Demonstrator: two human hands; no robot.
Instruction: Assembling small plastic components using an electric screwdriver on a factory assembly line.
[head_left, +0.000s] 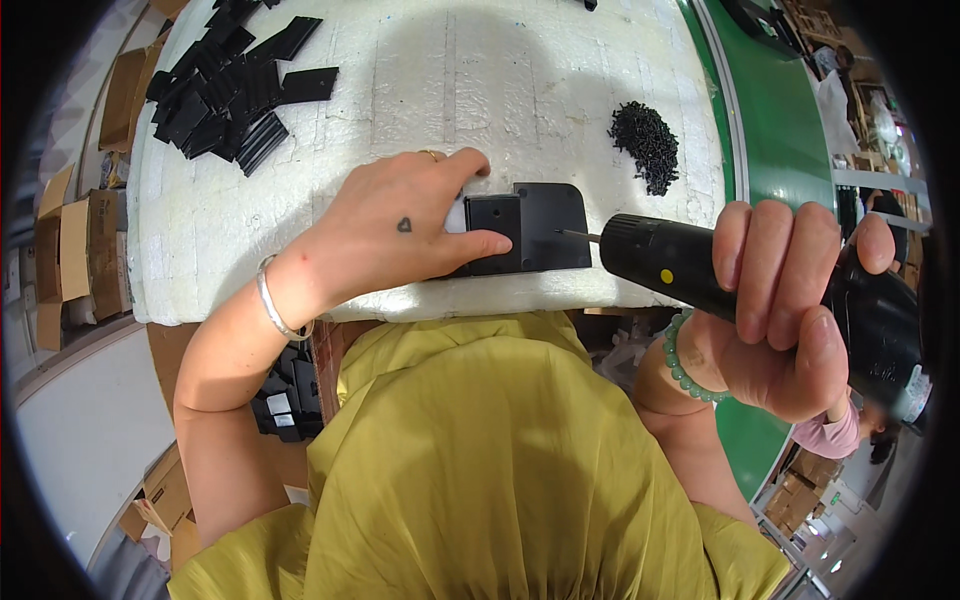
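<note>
My left hand (pixel 400 225) presses a black plastic part (pixel 535 225) down on the white foam board (pixel 300 200), thumb and fingers gripping its left side. A smaller black plate (pixel 493 222) lies on top of that part. My right hand (pixel 790 300) grips a black electric screwdriver (pixel 690 265); its thin bit (pixel 578 235) points left at the part's right edge. A silver bangle is on my left wrist and a green bead bracelet on my right.
A heap of black flat plates (pixel 230 90) lies at the board's far left. A small pile of black screws (pixel 647 142) sits at the right. A green conveyor belt (pixel 780 120) runs along the right. Cardboard boxes (pixel 70 250) stand on the left.
</note>
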